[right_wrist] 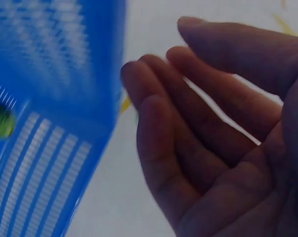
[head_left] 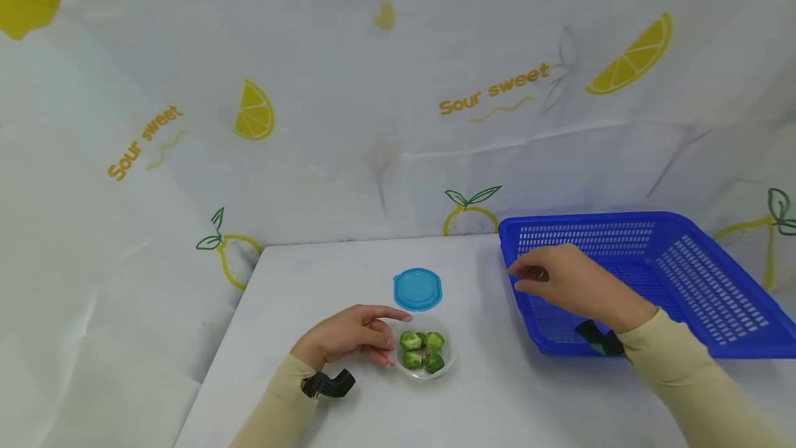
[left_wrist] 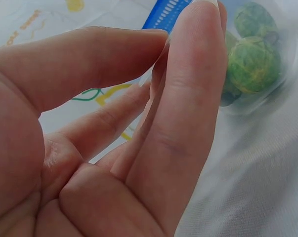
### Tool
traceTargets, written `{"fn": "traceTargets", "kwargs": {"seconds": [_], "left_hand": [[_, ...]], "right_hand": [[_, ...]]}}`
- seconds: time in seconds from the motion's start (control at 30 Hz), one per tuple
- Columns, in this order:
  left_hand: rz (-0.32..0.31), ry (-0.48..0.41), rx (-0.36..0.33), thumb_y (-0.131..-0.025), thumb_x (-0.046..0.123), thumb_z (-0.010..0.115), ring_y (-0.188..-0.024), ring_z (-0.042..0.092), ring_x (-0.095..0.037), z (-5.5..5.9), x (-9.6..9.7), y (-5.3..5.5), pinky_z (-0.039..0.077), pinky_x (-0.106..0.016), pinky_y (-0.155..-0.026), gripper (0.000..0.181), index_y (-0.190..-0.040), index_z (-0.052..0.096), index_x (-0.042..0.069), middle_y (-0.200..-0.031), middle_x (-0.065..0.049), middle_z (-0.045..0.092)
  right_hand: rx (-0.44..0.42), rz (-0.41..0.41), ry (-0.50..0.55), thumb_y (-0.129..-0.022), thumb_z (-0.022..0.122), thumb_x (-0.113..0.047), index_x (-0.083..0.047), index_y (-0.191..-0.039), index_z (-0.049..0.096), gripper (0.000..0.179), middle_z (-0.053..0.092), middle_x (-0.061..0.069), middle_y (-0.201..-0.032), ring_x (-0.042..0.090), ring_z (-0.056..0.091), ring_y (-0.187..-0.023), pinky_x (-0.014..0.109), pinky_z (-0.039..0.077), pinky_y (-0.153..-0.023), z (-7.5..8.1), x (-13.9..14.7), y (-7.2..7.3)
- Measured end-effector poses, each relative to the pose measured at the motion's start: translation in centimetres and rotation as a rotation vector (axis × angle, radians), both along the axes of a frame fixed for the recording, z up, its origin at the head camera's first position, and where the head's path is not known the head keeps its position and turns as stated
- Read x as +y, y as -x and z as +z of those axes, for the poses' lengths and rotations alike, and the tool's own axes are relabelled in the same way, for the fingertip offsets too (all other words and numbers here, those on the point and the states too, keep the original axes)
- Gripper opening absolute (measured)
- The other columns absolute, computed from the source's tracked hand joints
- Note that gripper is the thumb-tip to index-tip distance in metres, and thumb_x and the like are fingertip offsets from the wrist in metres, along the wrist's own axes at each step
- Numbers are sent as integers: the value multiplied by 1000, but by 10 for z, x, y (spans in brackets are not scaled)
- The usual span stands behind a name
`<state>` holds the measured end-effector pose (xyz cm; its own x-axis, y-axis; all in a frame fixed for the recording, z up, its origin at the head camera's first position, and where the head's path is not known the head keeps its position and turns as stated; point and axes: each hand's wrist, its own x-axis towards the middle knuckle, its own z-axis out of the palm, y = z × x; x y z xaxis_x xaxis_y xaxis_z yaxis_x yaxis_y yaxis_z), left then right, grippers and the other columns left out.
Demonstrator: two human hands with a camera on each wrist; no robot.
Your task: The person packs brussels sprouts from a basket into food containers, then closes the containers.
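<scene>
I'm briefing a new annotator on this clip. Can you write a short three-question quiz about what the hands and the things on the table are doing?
1. True or false: the blue lid sits on the clear container.
2. What does the clear container hold? A) lemon slices B) Brussels sprouts C) nothing
3. Fill in: the right hand hovers over the near-left part of the blue ____.

Key
1. False: the lid lies on the white table, just behind the container.
2. B: four Brussels sprouts, with the left hand resting against the container's left side.
3. basket; the right hand is empty, fingers relaxed, and the right wrist view shows one small green thing in the basket.
</scene>
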<state>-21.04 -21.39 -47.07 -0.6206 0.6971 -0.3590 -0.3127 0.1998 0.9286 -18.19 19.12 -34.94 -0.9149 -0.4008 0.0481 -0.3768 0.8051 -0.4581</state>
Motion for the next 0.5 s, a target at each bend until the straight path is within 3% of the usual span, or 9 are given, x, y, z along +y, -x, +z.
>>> {"fn": "traceTargets", "kwargs": {"seconds": [0.23,0.5], "left_hand": [[0,-11,-6,-99,7,74,-86,80,-19,-2,-1,0,70,-36,-83,58,-155,59,12,-99,-8,77],[5,-6,-11,-99,7,75,-85,80,-18,1,1,-2,70,-34,-82,59,-155,58,10,-97,-6,77]], "right_hand": [[-103,-6,-64,-98,80,-16,-15,-120,81,22,81,2,-117,20,77,-103,39,67,-85,-9,74,34],[-279,-48,-44,-98,78,-13,-1,-127,77,31,79,17,-124,33,75,-111,54,66,-94,-35,123,54]]}}
